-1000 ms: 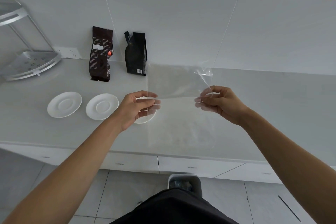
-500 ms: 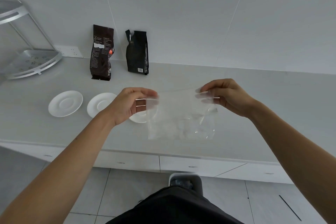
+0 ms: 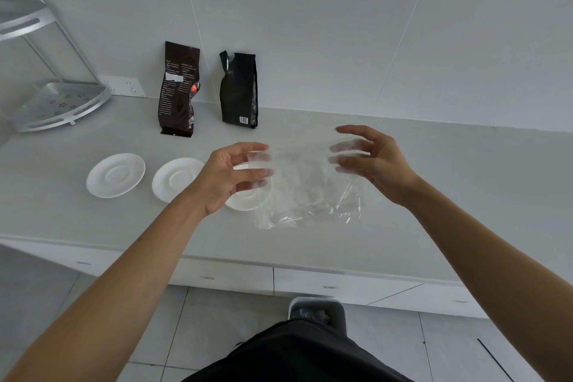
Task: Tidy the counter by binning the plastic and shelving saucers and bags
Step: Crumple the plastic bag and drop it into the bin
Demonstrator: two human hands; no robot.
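Observation:
A clear plastic bag [image 3: 310, 192] hangs crumpled in the air above the counter [image 3: 449, 183], between my hands. My left hand [image 3: 229, 177] grips its left edge between thumb and fingers. My right hand [image 3: 378, 164] is at its right edge with fingers spread and thumb lifted; the fingertips show through the plastic. Three white saucers lie in a row: one at the left [image 3: 115, 174], one in the middle [image 3: 176, 178], and a third [image 3: 248, 200] mostly hidden behind my left hand. A dark brown bag [image 3: 178, 90] and a black bag [image 3: 238, 88] stand against the wall.
A metal corner shelf rack [image 3: 59, 102] stands at the back left, beside a wall socket [image 3: 124, 86]. A small grey bin [image 3: 316, 308] sits on the floor below the counter edge, in front of my body. White drawers run under the counter.
The plastic, first held up flat, has been folded over and is now crumpling. My hands have come closer together, and my right hand's fingers have spread open.

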